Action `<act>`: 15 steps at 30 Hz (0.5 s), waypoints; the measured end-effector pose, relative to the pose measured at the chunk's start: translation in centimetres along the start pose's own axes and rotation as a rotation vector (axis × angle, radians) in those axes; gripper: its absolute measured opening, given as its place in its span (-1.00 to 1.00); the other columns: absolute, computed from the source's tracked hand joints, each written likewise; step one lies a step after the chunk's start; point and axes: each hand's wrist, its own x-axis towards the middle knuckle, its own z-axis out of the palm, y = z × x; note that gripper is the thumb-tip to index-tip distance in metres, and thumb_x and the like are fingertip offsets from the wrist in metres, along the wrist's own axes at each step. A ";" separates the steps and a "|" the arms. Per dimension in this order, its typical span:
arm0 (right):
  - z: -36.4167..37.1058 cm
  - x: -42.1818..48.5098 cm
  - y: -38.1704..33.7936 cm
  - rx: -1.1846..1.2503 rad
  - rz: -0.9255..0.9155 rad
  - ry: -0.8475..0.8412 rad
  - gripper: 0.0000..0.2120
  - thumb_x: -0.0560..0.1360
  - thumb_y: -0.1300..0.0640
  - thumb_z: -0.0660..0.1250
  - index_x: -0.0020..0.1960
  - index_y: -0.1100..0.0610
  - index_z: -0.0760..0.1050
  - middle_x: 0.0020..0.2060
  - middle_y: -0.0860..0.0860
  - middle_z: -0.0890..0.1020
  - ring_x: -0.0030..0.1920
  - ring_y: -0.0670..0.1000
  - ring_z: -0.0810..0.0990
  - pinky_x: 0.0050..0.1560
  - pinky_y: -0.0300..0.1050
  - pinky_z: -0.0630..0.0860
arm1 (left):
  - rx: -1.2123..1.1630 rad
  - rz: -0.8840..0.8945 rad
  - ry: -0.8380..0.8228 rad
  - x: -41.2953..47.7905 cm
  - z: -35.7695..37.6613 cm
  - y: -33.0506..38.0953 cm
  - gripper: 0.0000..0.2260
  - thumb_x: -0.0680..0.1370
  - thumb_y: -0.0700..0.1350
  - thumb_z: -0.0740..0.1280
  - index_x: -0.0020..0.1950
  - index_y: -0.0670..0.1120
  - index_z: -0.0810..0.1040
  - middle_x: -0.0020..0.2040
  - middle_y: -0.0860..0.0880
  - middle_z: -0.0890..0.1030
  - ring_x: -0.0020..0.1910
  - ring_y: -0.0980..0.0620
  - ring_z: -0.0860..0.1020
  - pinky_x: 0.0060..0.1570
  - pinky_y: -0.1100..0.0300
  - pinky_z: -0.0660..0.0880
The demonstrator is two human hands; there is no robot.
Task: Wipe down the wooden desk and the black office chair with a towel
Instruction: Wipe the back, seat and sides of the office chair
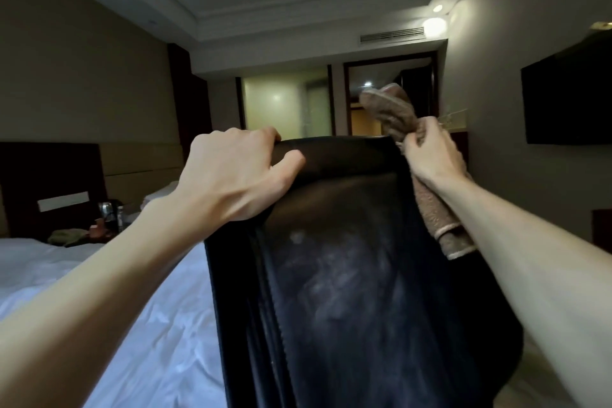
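The left grip [231,175] curls over the top edge of the black chair [347,275]; the right grip [430,152] clenches the towel [390,106] at the corner beside it — better to flatten the cloth and wipe downward while bracing.

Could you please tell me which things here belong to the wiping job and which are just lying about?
In the job: chair, gripped at its top by the left hand; towel, held in the right hand.
Just about: bed; TV on the wall.

Glossy leather-like chair [347,258] — rough terry-cloth towel [394,109].
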 end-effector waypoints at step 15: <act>-1.8 -10.5 -9.4 0.422 -0.262 -0.232 -0.62 0.40 -0.13 0.25 0.12 0.03 0.55 0.09 0.06 0.65 0.16 0.13 0.60 0.23 0.12 0.50 | -0.087 -0.152 -0.046 0.2 -0.2 0.9 -0.11 0.36 0.59 -0.35 0.03 -0.05 0.44 -0.06 -0.23 0.67 -0.04 -0.28 0.63 -0.12 -0.03 0.26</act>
